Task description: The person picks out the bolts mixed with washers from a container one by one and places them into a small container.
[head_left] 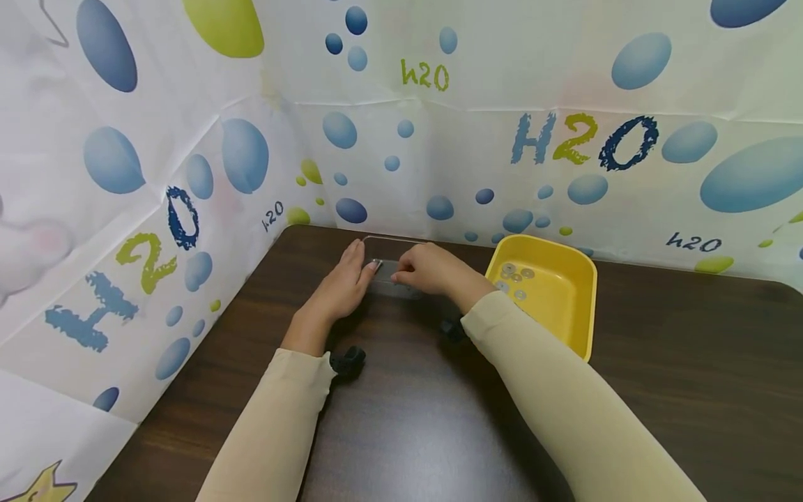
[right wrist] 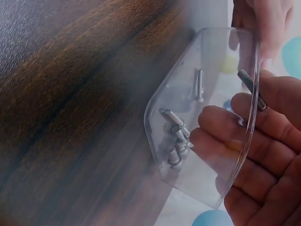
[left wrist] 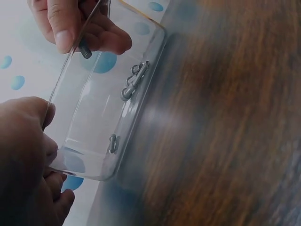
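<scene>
A clear plastic box (head_left: 395, 287) stands on the brown table near its far edge. My left hand (head_left: 341, 289) grips the box's left end, thumb at the rim and fingers outside, as the left wrist view also shows. Over the box, my right hand (head_left: 433, 268) pinches a threaded screw (right wrist: 251, 89) between thumb and forefinger; its other fingers reach down inside the wall. Several metal screws (left wrist: 134, 82) lie in a cluster on the box's floor, seen through the clear wall. Apart from them lies a smaller group of screws (right wrist: 198, 84) towards the left hand.
Right of the box stands a yellow tray (head_left: 564, 279) with several round metal washers (head_left: 509, 269) at its left side. The right forearm passes over the tray's near left corner. A white printed sheet (head_left: 464, 153) rises behind the table and along its left side.
</scene>
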`<state>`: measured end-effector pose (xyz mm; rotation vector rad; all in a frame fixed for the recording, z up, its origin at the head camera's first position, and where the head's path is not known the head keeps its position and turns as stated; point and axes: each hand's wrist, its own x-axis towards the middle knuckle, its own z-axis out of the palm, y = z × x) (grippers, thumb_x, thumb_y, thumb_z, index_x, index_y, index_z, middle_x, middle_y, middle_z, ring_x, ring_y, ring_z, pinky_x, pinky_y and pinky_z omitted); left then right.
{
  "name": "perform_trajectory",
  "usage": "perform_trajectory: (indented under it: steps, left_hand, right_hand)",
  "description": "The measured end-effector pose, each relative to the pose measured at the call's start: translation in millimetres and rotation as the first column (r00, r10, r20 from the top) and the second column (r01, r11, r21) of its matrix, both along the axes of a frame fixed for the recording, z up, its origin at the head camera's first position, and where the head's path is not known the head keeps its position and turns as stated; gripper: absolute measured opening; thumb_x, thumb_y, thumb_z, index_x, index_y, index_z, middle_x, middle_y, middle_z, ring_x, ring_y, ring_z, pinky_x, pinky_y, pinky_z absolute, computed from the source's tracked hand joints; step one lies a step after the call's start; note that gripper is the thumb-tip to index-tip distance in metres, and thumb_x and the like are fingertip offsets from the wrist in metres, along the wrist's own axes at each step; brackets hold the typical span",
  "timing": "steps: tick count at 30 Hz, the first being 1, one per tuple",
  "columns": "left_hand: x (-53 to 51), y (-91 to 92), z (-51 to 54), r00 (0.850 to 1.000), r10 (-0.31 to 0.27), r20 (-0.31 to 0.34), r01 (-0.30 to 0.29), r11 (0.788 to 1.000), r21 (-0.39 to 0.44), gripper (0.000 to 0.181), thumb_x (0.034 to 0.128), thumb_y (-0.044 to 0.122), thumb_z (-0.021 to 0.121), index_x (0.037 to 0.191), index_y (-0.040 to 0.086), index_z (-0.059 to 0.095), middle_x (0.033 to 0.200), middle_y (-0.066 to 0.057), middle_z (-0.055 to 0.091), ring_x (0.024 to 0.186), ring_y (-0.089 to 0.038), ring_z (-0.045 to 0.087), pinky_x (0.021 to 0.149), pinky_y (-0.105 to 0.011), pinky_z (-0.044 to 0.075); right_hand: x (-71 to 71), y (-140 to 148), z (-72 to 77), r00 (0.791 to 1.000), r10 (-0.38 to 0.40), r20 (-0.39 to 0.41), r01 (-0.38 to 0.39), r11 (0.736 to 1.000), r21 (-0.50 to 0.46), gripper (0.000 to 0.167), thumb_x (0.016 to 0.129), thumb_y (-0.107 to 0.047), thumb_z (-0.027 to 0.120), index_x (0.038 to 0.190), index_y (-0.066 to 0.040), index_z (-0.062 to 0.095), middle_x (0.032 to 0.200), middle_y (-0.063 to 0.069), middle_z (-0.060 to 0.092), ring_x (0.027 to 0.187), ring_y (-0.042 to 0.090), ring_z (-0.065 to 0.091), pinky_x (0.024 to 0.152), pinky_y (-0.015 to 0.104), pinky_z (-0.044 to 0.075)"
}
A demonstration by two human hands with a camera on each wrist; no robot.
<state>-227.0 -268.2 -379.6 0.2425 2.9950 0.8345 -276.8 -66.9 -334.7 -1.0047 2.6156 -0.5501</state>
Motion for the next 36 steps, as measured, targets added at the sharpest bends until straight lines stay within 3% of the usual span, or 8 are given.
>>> perform_trajectory:
  steps: [17,29,36]
  left_hand:
    - [-1.8,0.1,-3.7,1.0,0.008,-0.002,-0.008,1.0,0.022,0.067,0.108,0.038,0.027,0.157,-0.001,0.003,0.166,-0.016,0.0,0.154,-0.027,0.001,0.123,-0.047,0.012]
    - [-1.2,-0.1,-3.6,1.0,0.017,0.005,-0.017,0.999,0.029,0.066,0.1079,0.038,0.028,0.157,0.001,0.003,0.166,-0.014,0.0,0.154,-0.025,0.002,0.123,-0.045,0.012]
    - [-0.9,0.1,-2.9,1.0,0.015,0.013,-0.016,0.999,0.041,0.067,0.1078,0.037,0.029,0.157,0.001,0.003,0.166,-0.012,-0.002,0.154,-0.025,0.001,0.123,-0.046,0.011]
  right_hand:
    - [1.0,-2.4,0.3,0.999,0.038,-0.035,-0.034,0.993,0.116,0.033,0.101,-0.038,0.054,0.104,-0.012,0.074,0.077,0.001,0.063,0.076,0.019,0.057,0.069,0.03,0.05]
    - [3.2,-3.0,-1.3,0.997,0.055,-0.057,-0.047,0.99,0.131,0.034,0.102,-0.037,0.052,0.111,-0.012,0.073,0.083,-0.001,0.066,0.078,0.017,0.06,0.077,0.032,0.053]
    - [2.8,-1.1,-1.2,0.998,0.047,-0.052,-0.041,0.992,0.121,0.034,0.102,-0.039,0.052,0.107,-0.012,0.074,0.077,0.001,0.063,0.074,0.018,0.058,0.07,0.03,0.052]
